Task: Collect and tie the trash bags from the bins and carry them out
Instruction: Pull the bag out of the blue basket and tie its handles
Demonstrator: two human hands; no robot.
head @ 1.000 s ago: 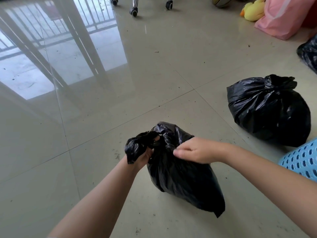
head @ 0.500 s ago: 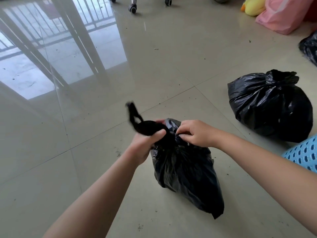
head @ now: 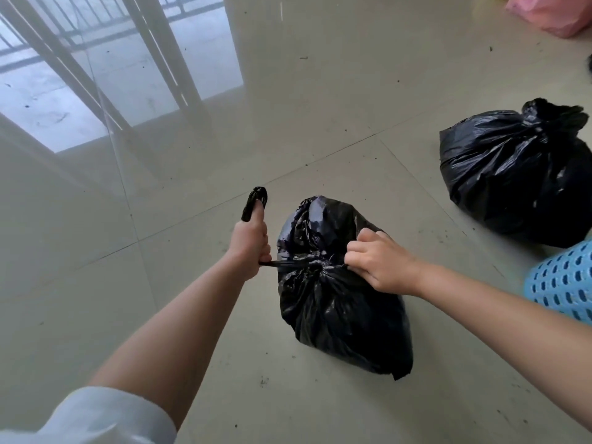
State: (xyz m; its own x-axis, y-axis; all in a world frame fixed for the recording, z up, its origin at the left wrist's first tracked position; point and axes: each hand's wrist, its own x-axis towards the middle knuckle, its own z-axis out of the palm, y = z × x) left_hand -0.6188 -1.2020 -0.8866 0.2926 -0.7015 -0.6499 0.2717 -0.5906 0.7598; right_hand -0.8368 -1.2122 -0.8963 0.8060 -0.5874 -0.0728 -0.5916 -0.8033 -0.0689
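Note:
A black trash bag (head: 339,318) lies on the tiled floor in front of me. Its neck is gathered into a knot near the top. My left hand (head: 251,243) is closed on one twisted end of the bag's neck, stretched taut to the left, and the tip of that end sticks up past my thumb. My right hand (head: 376,262) grips the other end on the right side of the knot. A second black trash bag (head: 515,174), its top bunched together, rests on the floor at the right.
A blue perforated plastic bin (head: 563,283) pokes in at the right edge. A pink bag (head: 551,11) lies at the top right corner. The glossy floor (head: 160,219) reflects a window and railing at the upper left.
My hands have drawn apart, pulling the two ends of the bag's neck taut into a knot. The left hand moved leftward with its end; the view shifted slightly downward.

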